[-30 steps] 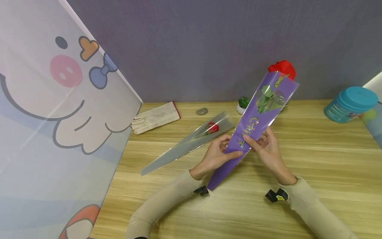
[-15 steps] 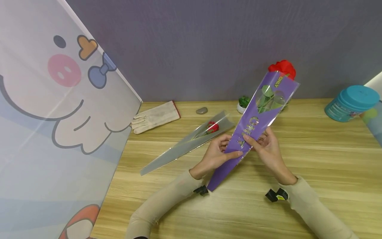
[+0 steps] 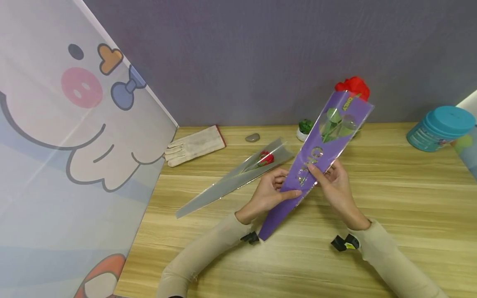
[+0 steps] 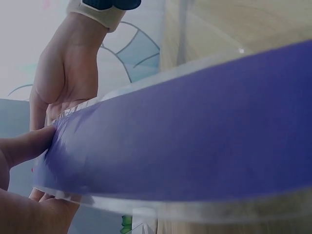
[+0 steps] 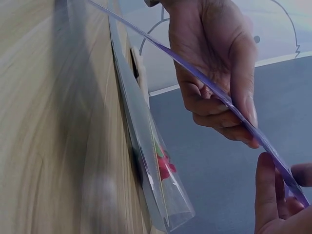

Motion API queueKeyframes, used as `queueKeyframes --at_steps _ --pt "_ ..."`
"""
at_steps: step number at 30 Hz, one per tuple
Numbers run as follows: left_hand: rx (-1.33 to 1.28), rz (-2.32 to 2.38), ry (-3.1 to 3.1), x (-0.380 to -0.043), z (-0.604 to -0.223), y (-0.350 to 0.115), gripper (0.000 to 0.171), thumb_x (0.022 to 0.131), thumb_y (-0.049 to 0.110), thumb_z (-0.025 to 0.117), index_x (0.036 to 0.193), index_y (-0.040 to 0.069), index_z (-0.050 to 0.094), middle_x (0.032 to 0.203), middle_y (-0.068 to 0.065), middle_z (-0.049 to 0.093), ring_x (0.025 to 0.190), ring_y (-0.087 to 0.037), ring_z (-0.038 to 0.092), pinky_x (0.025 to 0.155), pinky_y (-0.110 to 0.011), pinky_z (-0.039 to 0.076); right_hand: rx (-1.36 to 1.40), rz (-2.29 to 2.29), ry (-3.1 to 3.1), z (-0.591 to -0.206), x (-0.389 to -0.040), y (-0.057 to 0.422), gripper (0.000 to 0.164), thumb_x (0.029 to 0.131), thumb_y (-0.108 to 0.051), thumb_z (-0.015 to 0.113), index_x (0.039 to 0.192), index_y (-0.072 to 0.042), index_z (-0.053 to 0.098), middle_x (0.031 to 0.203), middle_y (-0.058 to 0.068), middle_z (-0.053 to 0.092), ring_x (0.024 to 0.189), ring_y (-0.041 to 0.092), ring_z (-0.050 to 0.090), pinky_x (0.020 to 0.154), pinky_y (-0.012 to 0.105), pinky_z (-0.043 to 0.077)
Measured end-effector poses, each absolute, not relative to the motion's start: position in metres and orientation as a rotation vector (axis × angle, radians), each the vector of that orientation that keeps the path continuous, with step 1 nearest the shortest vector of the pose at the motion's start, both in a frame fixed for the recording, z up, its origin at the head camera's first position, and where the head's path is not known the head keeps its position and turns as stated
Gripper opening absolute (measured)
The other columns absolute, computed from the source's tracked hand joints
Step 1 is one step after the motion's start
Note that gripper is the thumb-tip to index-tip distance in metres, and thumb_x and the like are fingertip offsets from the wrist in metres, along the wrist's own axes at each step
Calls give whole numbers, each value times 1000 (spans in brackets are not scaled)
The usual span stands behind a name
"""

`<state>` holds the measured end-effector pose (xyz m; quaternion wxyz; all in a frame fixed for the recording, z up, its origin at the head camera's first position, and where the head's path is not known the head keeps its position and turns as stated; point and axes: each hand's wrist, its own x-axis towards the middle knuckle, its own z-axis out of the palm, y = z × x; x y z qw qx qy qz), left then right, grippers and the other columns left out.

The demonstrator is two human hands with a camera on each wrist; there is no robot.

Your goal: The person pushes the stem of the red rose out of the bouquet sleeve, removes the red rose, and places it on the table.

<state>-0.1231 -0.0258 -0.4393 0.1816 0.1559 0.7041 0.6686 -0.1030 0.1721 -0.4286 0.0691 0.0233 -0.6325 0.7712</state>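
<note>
Both hands hold a long purple flower sleeve (image 3: pixel 298 174) with clear edges, tilted above the table. A red flower (image 3: pixel 353 87) pokes out of its wide top, and green leaves show through its clear window. My left hand (image 3: pixel 269 192) pinches the sleeve's lower half, thumb on the front and fingers behind. A bit higher, my right hand (image 3: pixel 333 188) pinches the opposite edge, its thumb over the gold lettering. Seen edge-on in the right wrist view, the purple sleeve (image 5: pixel 214 87) looks thin and flat. Fingers behind the sleeve are partly hidden.
A clear grey sleeve (image 3: pixel 223 190) with a small red rose (image 3: pixel 266 158) lies left of the hands. Along the back are a white work glove (image 3: pixel 197 145), a grey stone (image 3: pixel 252 137), a small potted plant (image 3: pixel 304 127) and a teal tub (image 3: pixel 434 131) at right.
The right thumb has shifted slightly up along the sleeve. The sleeve itself has slid down a touch between the hands; both hands keep their grip.
</note>
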Motion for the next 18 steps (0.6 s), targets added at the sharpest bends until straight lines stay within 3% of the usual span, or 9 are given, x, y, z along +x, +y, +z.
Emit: queueKeyframes --at_steps 18 --pt "445 1893 1920 -121 -440 -31 39 83 -3 83 120 0 68 111 -27 76 83 -7 73 73 -20 58 75 2350 -1852 -428 -105 173 36 100 1 65 132 -11 56 109 -8 78 94 5 76 76 25 63"
